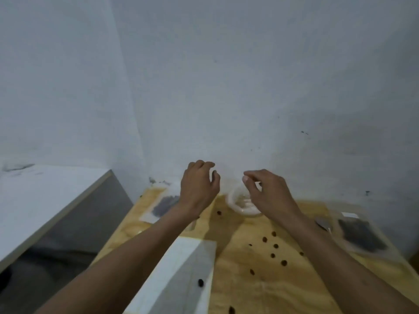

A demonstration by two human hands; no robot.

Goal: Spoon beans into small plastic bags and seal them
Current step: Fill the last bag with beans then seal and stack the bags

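Observation:
My left hand point(199, 186) hovers over the far side of the wooden table point(249, 279), fingers curled and apart, with nothing visible in them. My right hand point(269, 191) is beside it with thumb and forefinger pinched together just above a clear plastic bowl point(240, 205); blur hides whether it pinches clear plastic. A small bag filled with dark beans point(165, 205) lies at the far left, partly behind my left wrist. Another filled bag point(360, 236) lies at the right. Several loose beans point(275, 245) are scattered on the table.
A white sheet point(181, 268) lies on the table's near left under my left forearm, with a bean on it. A grey object, perhaps a spoon point(324, 223), lies beside the right bag. The wall point(226, 87) stands directly behind the table, and a white ledge point(45, 200) runs at the left.

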